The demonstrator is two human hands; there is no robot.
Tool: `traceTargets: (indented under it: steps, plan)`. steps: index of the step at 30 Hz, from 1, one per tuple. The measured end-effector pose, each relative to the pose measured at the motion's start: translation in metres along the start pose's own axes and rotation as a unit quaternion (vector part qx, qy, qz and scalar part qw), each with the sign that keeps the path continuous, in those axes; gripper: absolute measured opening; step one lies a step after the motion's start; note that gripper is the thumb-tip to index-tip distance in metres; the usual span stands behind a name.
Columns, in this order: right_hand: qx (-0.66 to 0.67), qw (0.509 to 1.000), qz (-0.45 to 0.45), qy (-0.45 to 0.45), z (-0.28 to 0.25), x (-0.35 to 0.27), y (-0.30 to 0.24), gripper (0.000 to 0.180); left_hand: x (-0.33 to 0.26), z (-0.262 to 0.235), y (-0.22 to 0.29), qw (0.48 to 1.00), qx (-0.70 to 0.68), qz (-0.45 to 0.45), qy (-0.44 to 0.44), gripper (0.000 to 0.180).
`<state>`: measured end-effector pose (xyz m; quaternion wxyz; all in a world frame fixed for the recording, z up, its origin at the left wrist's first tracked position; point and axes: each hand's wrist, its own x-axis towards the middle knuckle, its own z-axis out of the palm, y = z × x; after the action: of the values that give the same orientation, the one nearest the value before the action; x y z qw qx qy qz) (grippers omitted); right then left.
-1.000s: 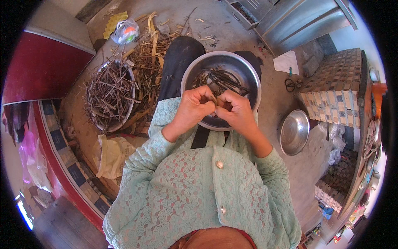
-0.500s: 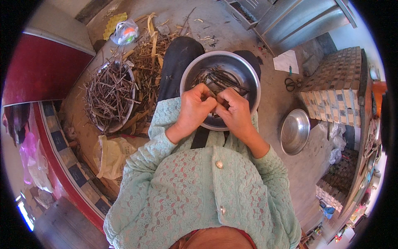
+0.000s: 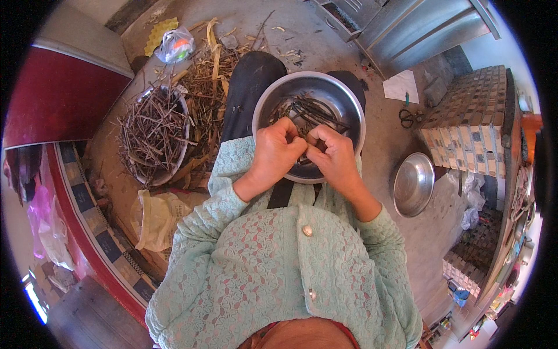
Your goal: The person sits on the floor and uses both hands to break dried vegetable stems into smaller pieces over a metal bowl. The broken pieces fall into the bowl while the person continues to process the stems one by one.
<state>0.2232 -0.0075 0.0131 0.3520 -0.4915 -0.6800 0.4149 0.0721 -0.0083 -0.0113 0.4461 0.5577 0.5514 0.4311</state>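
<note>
Left hand (image 3: 274, 152) shifted slightly toward right of frame since second ago; right hand (image 3: 337, 156) nearly where it was. Both pinched, thumb against forefinger, tips close together over bowl (image 3: 349, 107), upper middle of frame. Whether anything sits in pinch, can't tell from where I stand. Dark pods (image 3: 317, 111) lie in bowl, just beyond hands. Look light, dry, likely brittle; best pinched gently near ends.

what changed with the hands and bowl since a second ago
The left hand shifted slightly right; the right hand barely moved. Anything taken or let go is too small to tell. The lap bowl, sticks and floor basin stayed put.
</note>
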Motion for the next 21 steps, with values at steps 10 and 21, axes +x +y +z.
traceTargets:
  steps: [10, 21]
  plan:
    - [-0.07, 0.996, -0.053, 0.013, 0.0029, 0.0, 0.0007, 0.015, 0.0014, 0.001, 0.0045, 0.995, 0.086, 0.044, 0.032, 0.01]
    - [-0.114, 0.992, -0.046, 0.004, -0.0057, -0.0032, -0.0016, 0.018, 0.0086, -0.0076, 0.0053, 0.985, 0.135, 0.078, 0.067, 0.011]
